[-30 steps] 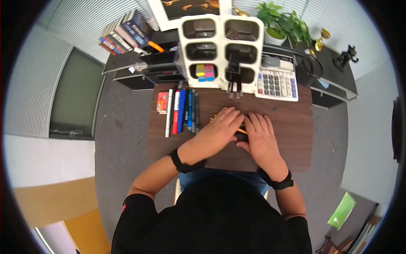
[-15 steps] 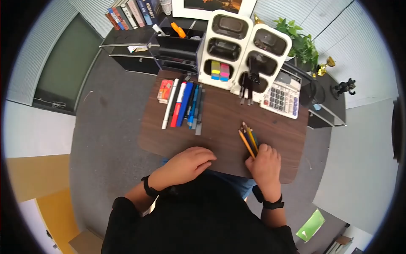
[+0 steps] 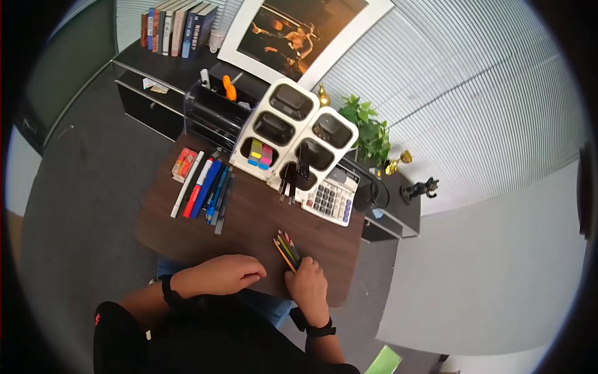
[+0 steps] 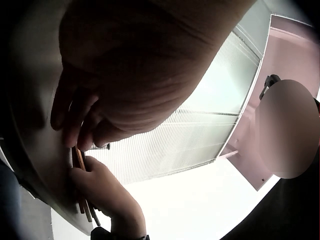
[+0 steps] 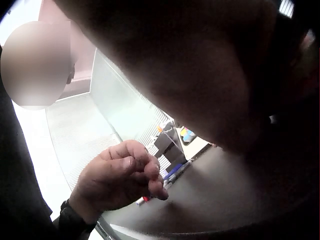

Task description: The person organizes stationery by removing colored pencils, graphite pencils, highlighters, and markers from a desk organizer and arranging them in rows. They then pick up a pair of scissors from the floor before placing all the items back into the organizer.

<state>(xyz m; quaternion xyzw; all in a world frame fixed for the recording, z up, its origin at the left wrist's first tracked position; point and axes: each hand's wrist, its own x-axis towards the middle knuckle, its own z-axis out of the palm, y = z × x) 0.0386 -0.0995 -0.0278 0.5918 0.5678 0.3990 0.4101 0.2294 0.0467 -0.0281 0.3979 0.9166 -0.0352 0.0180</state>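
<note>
At the right front of the brown table, my right hand grips a small bundle of colored pencils. Their points face the back of the table, and the hand covers the other ends in the head view. From the left wrist, the pencils show on both sides of the right fist. My left hand is at the table's front edge, left of the bundle and apart from it. Its fingers hang loosely curled with nothing in them, as the right wrist view shows.
Left on the table lie a red box and a row of pens and markers. Behind stand a white compartment organizer holding sticky tabs and dark pens, a calculator and a dark desk holder.
Both hands were together over the pencils mid-table. The left hand has drawn back to the front edge; the right hand has brought the pencils toward the right front. The head view has turned.
</note>
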